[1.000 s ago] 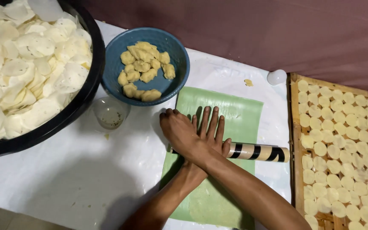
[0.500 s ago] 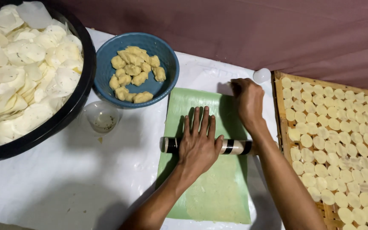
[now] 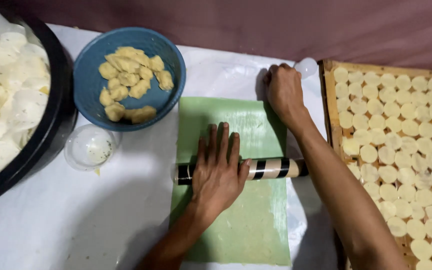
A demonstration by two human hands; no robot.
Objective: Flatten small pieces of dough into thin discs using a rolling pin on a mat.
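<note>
My left hand [image 3: 219, 171] lies flat with spread fingers on a striped black-and-cream rolling pin [image 3: 271, 168]. The pin lies across a green plastic sheet [image 3: 248, 225] spread on the white table cover. My right hand [image 3: 283, 90] is closed at the sheet's far right corner, seemingly pinching its edge; the exact grip is hidden. A blue bowl [image 3: 88, 85] of yellowish dough lumps [image 3: 128, 82] stands just beyond the sheet to the left.
A big black basin [image 3: 51, 140] of thin white discs fills the left side. A small clear cup [image 3: 90, 147] sits beside it. A wooden tray [image 3: 328, 100] with several rows of pale round discs runs along the right. A small white object [image 3: 307, 66] lies near the tray's corner.
My right hand left the rolling pin and moved up to the sheet's far right corner. My left hand stayed on the pin, which sits lower on the sheet.
</note>
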